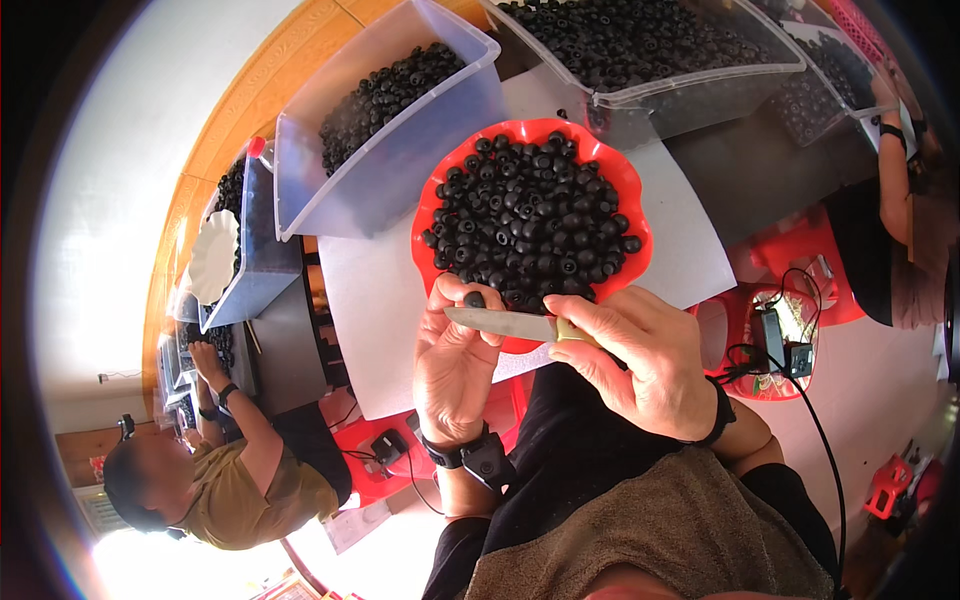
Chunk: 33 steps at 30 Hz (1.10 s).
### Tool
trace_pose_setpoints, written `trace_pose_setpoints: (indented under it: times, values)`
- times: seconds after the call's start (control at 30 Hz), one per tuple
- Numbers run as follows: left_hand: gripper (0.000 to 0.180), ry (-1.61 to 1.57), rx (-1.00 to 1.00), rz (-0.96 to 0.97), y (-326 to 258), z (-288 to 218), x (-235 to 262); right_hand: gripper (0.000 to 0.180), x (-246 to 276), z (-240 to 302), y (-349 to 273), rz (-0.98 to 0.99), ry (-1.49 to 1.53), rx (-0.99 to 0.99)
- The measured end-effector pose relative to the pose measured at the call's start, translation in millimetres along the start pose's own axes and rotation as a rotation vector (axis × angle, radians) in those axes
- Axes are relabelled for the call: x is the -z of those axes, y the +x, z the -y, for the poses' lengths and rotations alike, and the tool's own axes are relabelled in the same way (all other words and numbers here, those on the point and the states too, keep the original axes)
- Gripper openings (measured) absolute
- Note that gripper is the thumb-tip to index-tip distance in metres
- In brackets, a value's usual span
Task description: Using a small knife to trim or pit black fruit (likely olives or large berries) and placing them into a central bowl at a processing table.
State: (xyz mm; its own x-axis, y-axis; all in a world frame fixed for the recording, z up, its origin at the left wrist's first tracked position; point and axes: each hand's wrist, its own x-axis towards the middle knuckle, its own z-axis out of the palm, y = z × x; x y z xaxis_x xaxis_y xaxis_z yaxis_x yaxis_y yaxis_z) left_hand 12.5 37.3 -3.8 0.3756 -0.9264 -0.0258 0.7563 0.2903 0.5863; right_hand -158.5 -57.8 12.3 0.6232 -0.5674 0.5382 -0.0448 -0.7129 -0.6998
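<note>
My left hand (452,375) pinches a small black round piece (474,299) between thumb and fingers, just over the near edge of a red scalloped bowl (628,178). My right hand (655,360) grips a knife (505,323) by its yellow-green handle. The blade points left and lies across the left fingertips, close under the held piece; whether it touches the piece I cannot tell. Heaped in the bowl are many black round pieces (530,215), several with a hole in one end. The bowl rests on a white sheet (375,330) on a dark table.
Beyond the bowl stand a clear bin (385,185) and a wider bin (700,85), both holding black pieces. Another bin (262,255) carries a white scalloped bowl (213,252). One person (235,480) works at left, another person's arm (893,190) shows at right. A black cable (828,440) hangs beside me.
</note>
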Motion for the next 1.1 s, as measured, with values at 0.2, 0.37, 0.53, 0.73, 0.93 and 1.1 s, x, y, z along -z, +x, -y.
trace_pose_setpoints:
  times: [0.2,0.37,0.53,0.73,0.93,1.1]
  values:
    - [0.017,-0.028,0.006,-0.009,-0.2,1.4,0.1,0.037,-8.0,-4.6,-3.2,-0.059,-0.056,0.025]
    - [0.011,-0.116,0.112,-0.019,-5.3,1.8,-11.2,0.036,-6.5,-4.9,1.0,-0.103,-0.097,0.017]
    - [0.007,0.085,-0.013,-0.007,-3.3,4.7,-8.1,0.017,-8.1,-6.5,-5.6,-0.057,0.304,-0.223]
    - [0.007,0.236,-0.122,-0.078,-5.9,6.4,-11.6,0.012,-6.9,-5.8,-2.3,0.122,0.536,-0.41]
    - [0.007,0.253,-0.123,-0.13,-4.9,8.0,-11.3,0.015,-0.4,-5.0,-0.4,0.233,0.621,-0.512]
    - [0.007,0.28,-0.133,-0.121,-4.6,9.8,-12.2,0.018,2.6,-2.4,2.2,0.268,0.721,-0.594]
